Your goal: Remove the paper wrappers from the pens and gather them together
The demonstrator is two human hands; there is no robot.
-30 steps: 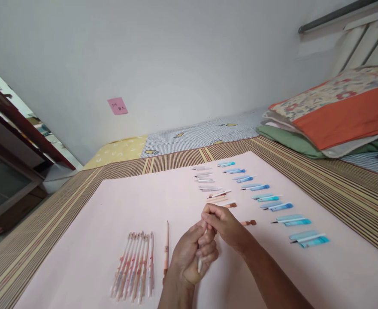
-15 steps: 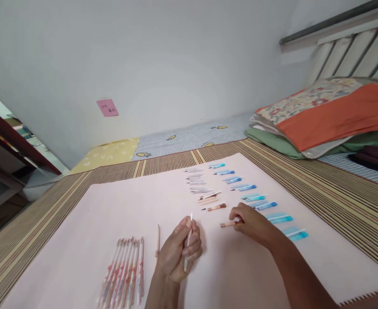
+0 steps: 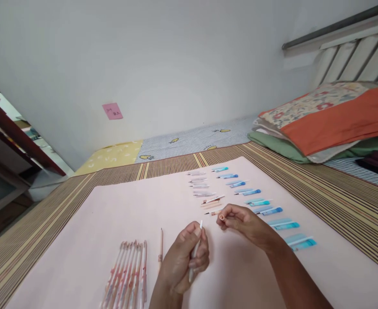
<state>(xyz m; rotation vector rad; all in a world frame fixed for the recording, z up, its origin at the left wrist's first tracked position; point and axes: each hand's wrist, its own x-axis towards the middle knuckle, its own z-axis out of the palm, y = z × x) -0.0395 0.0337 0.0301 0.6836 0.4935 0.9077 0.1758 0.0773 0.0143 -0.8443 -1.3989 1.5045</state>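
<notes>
My left hand (image 3: 184, 259) is closed around a thin white pen refill (image 3: 195, 251) whose tip points up. My right hand (image 3: 245, 224) pinches a short orange-pink pen piece (image 3: 222, 216), held just above the pink sheet (image 3: 118, 214) with its open end facing the refill. The two hands are a short gap apart. To the left lies a bundle of several assembled pink-and-white pens (image 3: 127, 277), with one single pen (image 3: 160, 251) beside it.
Rows of pen parts lie ahead on the sheet: clear pieces (image 3: 198, 184), orange-pink pieces (image 3: 211, 202) and blue pieces (image 3: 259, 201). The sheet rests on a striped mat (image 3: 343, 193). Folded bedding (image 3: 330, 120) is stacked at the right, and a wall with a pink note (image 3: 112, 110) stands behind.
My hands came apart; the right hand reached to the sheet, picked up an orange-pink piece and lifted it back toward the refill in my left hand.
</notes>
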